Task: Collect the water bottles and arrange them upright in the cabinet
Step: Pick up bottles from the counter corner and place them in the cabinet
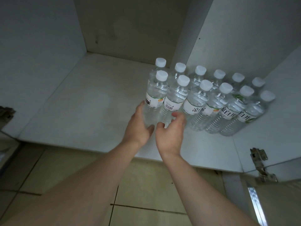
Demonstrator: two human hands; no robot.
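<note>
Several clear water bottles with white caps stand upright in two rows on the white cabinet floor (84,101), packed against the right wall. The leftmost front bottle (157,95) has my left hand (138,126) cupped around its lower left side. Its neighbour, the second front bottle (175,98), has my right hand (171,132) at its base, fingers spread and curled, thumb near the left hand. Both hands touch the bottles loosely; no bottle is lifted.
The cabinet's left half is bare white floor up to the left wall (40,46) and back panel (130,26). A metal hinge (260,165) and the open door edge sit at the lower right. Beige floor tiles (146,185) lie below the cabinet front edge.
</note>
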